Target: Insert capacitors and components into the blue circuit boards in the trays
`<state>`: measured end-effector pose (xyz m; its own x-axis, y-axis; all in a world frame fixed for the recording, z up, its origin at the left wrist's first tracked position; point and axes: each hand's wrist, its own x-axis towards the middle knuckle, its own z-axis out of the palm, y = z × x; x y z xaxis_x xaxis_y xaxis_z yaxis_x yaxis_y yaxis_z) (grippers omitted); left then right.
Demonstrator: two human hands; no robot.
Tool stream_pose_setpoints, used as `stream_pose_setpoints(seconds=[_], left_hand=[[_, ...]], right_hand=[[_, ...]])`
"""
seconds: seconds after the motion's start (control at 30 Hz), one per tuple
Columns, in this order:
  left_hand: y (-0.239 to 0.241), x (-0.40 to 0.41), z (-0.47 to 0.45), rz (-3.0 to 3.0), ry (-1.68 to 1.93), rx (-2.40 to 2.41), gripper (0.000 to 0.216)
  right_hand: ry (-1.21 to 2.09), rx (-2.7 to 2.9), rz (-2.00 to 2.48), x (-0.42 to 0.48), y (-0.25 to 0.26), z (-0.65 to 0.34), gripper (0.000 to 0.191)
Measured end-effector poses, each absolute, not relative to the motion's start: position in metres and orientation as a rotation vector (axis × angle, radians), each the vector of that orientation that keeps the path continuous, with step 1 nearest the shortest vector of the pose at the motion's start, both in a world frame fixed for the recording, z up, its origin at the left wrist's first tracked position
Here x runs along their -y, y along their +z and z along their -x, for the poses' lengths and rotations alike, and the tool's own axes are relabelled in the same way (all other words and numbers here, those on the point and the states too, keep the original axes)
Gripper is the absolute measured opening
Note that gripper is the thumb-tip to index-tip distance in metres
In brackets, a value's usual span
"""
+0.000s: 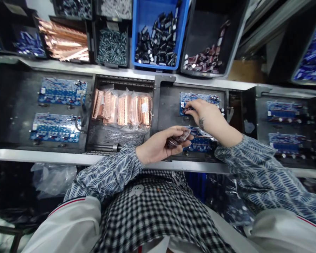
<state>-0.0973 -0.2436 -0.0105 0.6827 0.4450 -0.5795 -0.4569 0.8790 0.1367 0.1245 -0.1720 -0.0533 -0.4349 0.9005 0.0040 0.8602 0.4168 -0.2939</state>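
My left hand is curled, palm up, around several brown-red capacitors. It is in front of the fixture, near the left end of a lower blue circuit board. My right hand pinches a small dark red capacitor between thumb and fingertips at the left end of the upper blue circuit board. The fingers partly hide that capacitor, and whether its leads are in the board I cannot tell. Both boards lie in a dark tray, partly covered by my hands.
Behind stand a black bin of brown-red capacitors and a blue bin of black ones. Bagged copper strips fill the compartment at left. More circuit boards lie far left and right. A metal rail runs along the front.
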Motion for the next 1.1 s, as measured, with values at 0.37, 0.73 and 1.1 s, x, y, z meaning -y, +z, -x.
stream_pose_setpoints(seconds=[0.37,0.73,1.1], left_hand=[[-0.007,0.243,0.092,0.093,0.61,-0.7,0.02],[-0.01,0.25,0.069,0.075,0.72,-0.79,0.019],[-0.007,0.254,0.064,0.105,0.538,-0.84,0.041]], right_hand=[[0.307,2.612,1.63,0.172,-0.05,-0.115,0.02],[0.509,2.326,1.201,0.232,0.0,-0.127,0.011],[0.458,2.358,1.48,0.171,-0.061,-0.166,0.017]])
